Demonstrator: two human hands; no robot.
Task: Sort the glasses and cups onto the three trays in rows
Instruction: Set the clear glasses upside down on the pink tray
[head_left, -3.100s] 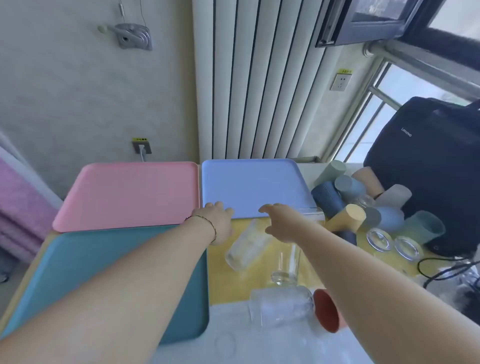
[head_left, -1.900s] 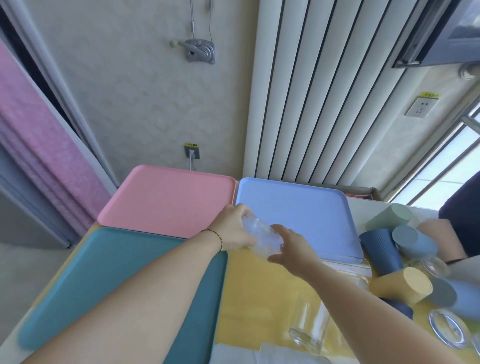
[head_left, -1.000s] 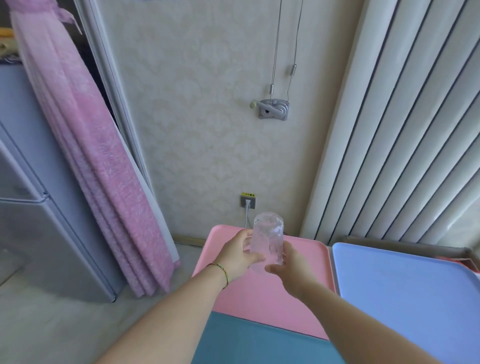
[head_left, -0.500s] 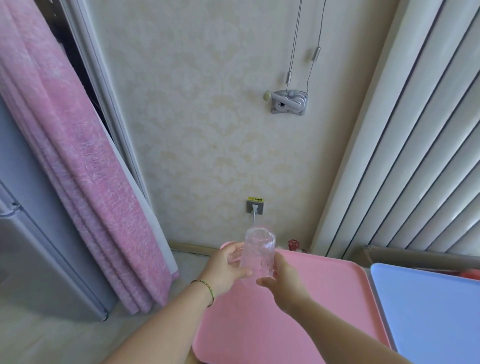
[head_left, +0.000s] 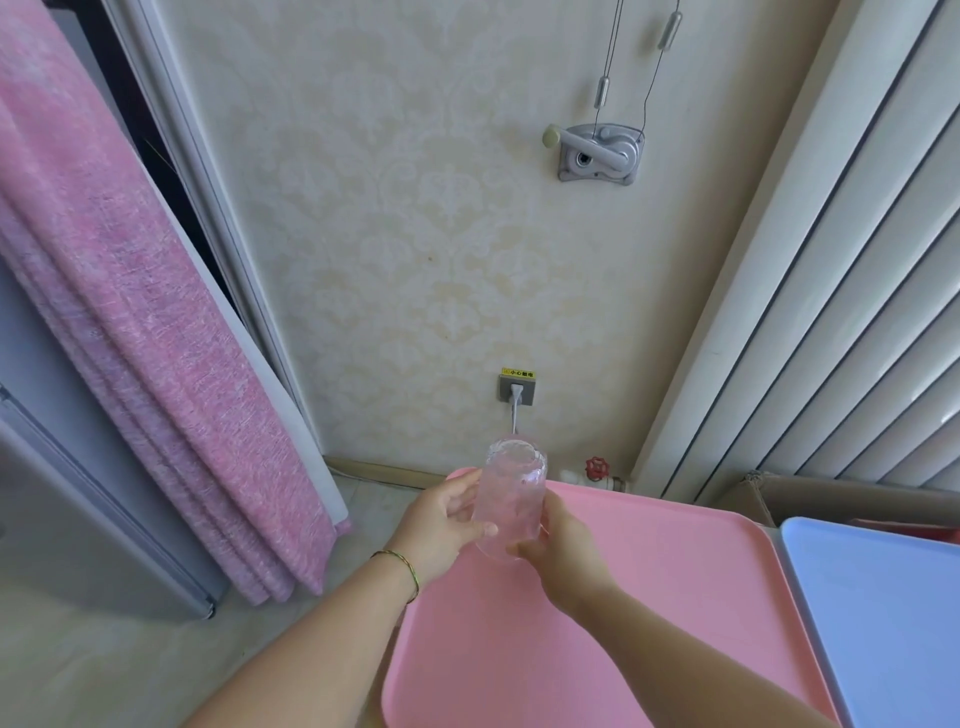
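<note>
A clear textured glass (head_left: 511, 501) stands upright, long axis vertical, over the far left corner of the pink tray (head_left: 649, 597). The left hand (head_left: 441, 525) and right hand (head_left: 563, 540) clasp its opposite sides, forearms reaching forward. A blue tray (head_left: 883, 623) lies just beside, right.

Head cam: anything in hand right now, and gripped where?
Yes: a clear textured glass, held by both hands on its side wall, left hand on the left side, right hand low on the right, above the pink tray.
</note>
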